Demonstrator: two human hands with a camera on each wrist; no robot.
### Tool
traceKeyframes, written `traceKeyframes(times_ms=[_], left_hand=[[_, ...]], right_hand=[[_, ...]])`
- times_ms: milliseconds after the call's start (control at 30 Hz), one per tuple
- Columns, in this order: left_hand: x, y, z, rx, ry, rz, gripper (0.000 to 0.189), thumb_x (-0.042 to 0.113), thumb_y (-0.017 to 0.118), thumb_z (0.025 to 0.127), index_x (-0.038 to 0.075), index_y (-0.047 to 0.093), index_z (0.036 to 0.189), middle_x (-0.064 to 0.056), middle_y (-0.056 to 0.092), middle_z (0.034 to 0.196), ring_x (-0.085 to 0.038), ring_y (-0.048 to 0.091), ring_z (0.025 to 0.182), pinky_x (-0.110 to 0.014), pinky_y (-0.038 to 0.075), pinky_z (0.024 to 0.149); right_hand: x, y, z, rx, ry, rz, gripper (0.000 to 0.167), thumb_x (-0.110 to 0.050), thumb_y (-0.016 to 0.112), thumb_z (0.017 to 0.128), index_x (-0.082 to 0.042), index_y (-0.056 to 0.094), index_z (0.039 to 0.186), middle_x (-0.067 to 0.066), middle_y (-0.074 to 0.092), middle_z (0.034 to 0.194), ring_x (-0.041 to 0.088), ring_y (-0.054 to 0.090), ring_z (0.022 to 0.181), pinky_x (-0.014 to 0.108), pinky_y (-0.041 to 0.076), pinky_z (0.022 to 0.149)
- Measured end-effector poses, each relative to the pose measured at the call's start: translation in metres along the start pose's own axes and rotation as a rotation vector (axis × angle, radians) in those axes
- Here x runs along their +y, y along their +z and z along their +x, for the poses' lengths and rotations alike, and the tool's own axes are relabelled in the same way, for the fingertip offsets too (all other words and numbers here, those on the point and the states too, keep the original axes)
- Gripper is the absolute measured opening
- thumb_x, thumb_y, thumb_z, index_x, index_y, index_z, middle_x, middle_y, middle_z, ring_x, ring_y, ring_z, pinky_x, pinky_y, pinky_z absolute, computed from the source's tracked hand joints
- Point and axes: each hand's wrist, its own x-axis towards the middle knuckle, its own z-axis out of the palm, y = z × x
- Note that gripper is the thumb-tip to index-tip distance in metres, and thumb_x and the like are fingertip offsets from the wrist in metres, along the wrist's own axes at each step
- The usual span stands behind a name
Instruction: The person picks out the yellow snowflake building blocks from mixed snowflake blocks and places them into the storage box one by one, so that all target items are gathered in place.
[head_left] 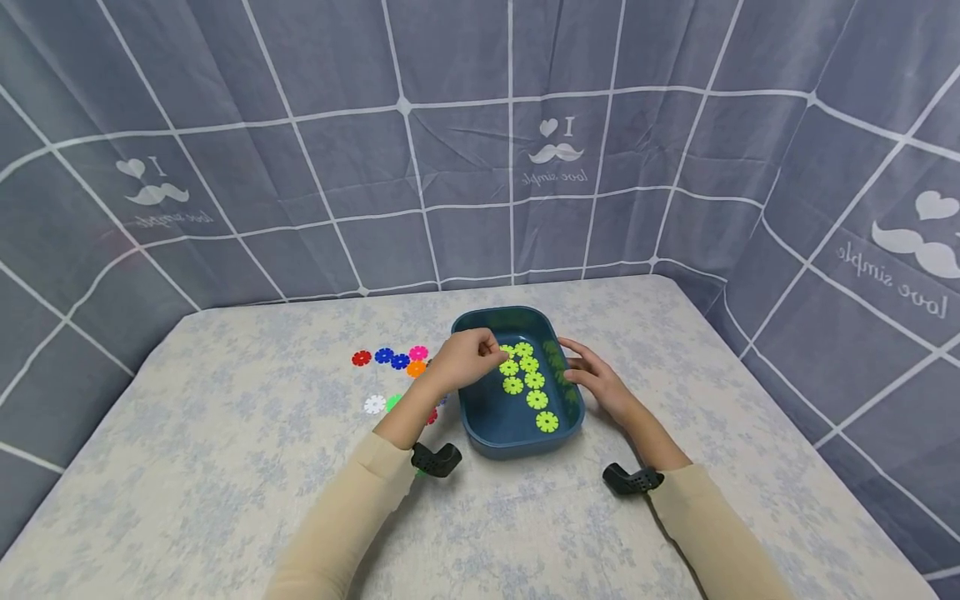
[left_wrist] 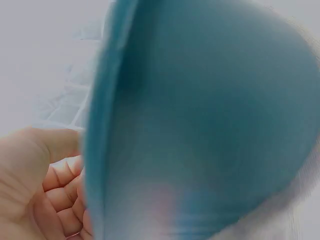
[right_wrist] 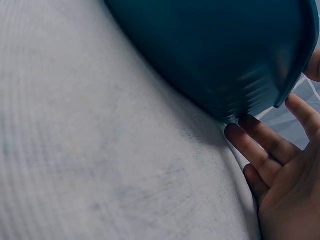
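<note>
A dark teal plastic bin (head_left: 487, 417) stands on the table, several yellow-green notched discs (head_left: 537, 400) lying in it in rough rows. My left hand (head_left: 467, 357) reaches over the bin's left rim, its fingertips bunched right at one disc near the far end. In the left wrist view the bin wall (left_wrist: 210, 100) hides those fingertips, so I cannot tell whether they pinch a disc. On the other side my right hand (head_left: 603, 385) rests against the bin's right wall, with loosely spread fingers (right_wrist: 257, 147) touching it below the rim.
Left of the bin lie loose notched discs: a red one (head_left: 362, 358), blue ones (head_left: 384, 356), a pink one (head_left: 418, 353), an orange one (head_left: 416, 368) and a white one (head_left: 374, 404). My left forearm partly covers others. Behind the patterned tablecloth (head_left: 247, 433) hangs a grey checked curtain (head_left: 465, 158).
</note>
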Motion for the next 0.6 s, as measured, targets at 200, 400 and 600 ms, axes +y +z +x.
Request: traceKeyframes(times_ms=[200,400,600], left_hand=[[-0.004,-0.011,-0.009,0.008,-0.013,-0.023,0.018,0.024,0.067,0.094,0.01,0.061,0.084,-0.002,0.057,0.074,-0.018,0.05,0.065,-0.03,0.042,0.059],[-0.008,-0.019,-0.018,0.009,-0.02,-0.045,0.019,0.024,0.066,0.094,0.009,0.061,0.084,-0.003,0.054,0.073,-0.018,0.049,0.066,-0.03,0.043,0.059],[-0.015,-0.027,-0.028,0.019,-0.032,-0.044,0.018,0.024,0.066,0.094,0.01,0.061,0.085,-0.003,0.057,0.079,-0.02,0.052,0.071,-0.032,0.046,0.063]], right_hand=[[0.001,-0.001,0.001,0.002,0.002,0.002,0.058,-0.014,0.051,0.1,-0.008,0.028,0.153,0.028,0.039,0.145,0.043,0.037,0.133,0.061,0.027,0.106],[0.002,-0.001,0.0,-0.002,-0.001,0.0,0.058,-0.015,0.051,0.1,-0.008,0.028,0.153,0.027,0.039,0.145,0.043,0.037,0.134,0.062,0.026,0.106],[0.001,-0.001,0.0,-0.002,-0.005,-0.006,0.058,-0.015,0.051,0.1,-0.008,0.029,0.153,0.028,0.04,0.144,0.043,0.037,0.133,0.062,0.027,0.106]])
